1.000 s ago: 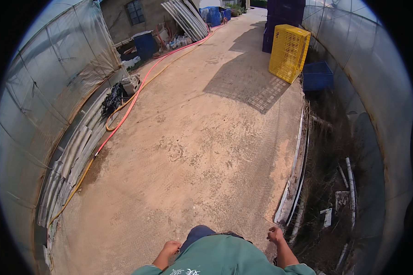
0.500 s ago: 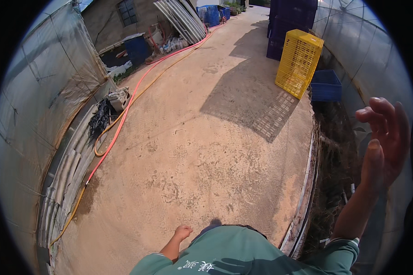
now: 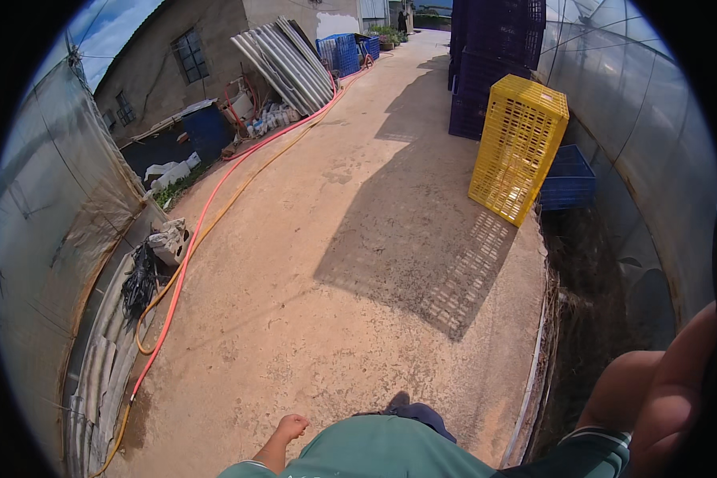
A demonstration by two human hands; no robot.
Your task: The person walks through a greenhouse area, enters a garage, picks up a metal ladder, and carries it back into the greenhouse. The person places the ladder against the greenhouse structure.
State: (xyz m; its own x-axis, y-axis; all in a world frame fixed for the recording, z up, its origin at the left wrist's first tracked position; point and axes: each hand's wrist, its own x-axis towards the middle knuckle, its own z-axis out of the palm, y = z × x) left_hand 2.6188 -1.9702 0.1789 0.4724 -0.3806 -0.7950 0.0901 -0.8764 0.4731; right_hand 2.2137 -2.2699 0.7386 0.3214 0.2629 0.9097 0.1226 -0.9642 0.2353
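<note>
My left hand [image 3: 293, 426] hangs low at my side, its fingers loosely curled in, with nothing visible in it. My right arm is bent up, and the right hand [image 3: 681, 390] is close at the right rim. Part of that hand is cut off by the dark border, so its fingers do not show clearly. Neither hand touches any of the crates. Ahead on the right, a yellow slatted plastic crate [image 3: 522, 143] stands on end on the concrete path.
Tall dark purple crates [image 3: 494, 68] are stacked behind the yellow one, and a blue crate [image 3: 567, 179] sits beside it. A pink hose [image 3: 185, 267] and an orange hose [image 3: 215, 221] run along the left. Corrugated sheets [image 3: 291, 68] lean ahead. Plastic-film walls [image 3: 645, 143] flank the path.
The view has tilted up, and the yellow crate looks nearer. My right hand has moved from raised with its fingers curved to close against the right rim. The left hand stays low.
</note>
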